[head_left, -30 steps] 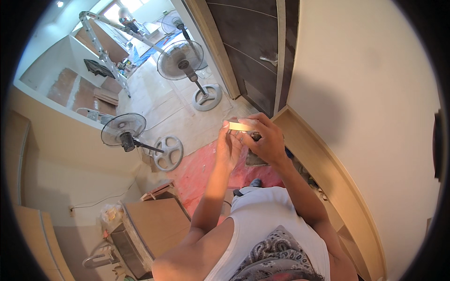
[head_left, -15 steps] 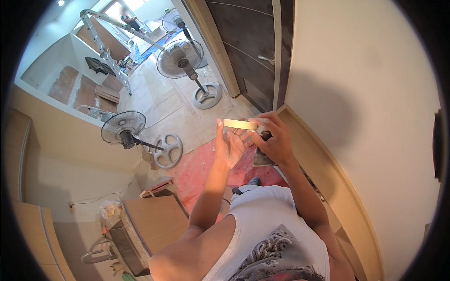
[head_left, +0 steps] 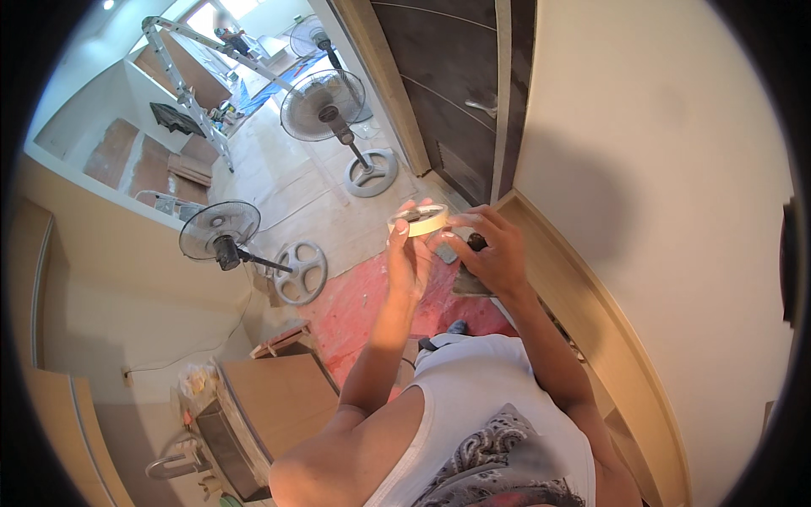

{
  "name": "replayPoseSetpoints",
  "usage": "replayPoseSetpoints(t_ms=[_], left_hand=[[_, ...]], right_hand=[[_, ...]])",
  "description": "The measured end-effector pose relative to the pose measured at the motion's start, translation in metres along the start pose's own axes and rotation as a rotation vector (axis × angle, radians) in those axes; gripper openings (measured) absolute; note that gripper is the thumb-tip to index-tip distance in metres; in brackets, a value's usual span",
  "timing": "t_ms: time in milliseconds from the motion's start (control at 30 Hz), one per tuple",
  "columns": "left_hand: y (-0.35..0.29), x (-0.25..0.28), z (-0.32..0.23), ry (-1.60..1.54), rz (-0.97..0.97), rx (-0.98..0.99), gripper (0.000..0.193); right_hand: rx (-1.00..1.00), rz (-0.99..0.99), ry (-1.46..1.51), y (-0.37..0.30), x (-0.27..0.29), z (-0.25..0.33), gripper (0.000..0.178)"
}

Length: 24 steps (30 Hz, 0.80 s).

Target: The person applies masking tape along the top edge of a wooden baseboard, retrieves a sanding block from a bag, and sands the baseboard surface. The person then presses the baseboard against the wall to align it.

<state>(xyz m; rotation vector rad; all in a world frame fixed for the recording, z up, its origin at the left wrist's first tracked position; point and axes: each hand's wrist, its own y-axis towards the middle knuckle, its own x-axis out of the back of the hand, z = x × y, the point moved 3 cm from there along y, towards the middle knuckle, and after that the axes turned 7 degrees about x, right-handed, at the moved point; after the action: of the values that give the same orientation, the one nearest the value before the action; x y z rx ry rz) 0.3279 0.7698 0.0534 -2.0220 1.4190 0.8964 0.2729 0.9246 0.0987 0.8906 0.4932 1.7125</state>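
Below the chin, a grey paisley-patterned cloth (head_left: 473, 460) hangs over a white sleeveless top (head_left: 469, 367). Out in front of the chest, the left hand (head_left: 408, 266) is curled around the left side of a narrow, pale yellow ring-shaped roll of tape (head_left: 429, 226), thumb on the near side and fingers behind; the roll sits above its palm, tilted so that its hollow centre shows. At the roll's right edge, the right hand (head_left: 494, 258) is half open, thumb and forefinger bent toward the tape; whether they pinch its end cannot be told. Beneath the hands spreads a red floor covering (head_left: 363, 306). Farther off stand a black-and-grey fan (head_left: 226, 251) on a round spoked base and a similar second fan (head_left: 328, 115), then a silver metal stepladder (head_left: 179, 89) and, beyond it, another person (head_left: 232, 38).
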Motion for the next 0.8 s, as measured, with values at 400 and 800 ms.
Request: replayPoseSetpoints(t_ms=[400, 800], left_hand=[[-0.003, 0.008, -0.008, 0.196, -0.05, -0.049, 0.058], [-0.007, 0.015, 0.006, -0.151, 0.024, 0.556, 0.087]], right_hand=[[0.071, 0.06, -0.159, 0.003, -0.001, 0.003, 0.012], [-0.41, 0.069, 0.389, -0.022, -0.016, -0.023, 0.024]])
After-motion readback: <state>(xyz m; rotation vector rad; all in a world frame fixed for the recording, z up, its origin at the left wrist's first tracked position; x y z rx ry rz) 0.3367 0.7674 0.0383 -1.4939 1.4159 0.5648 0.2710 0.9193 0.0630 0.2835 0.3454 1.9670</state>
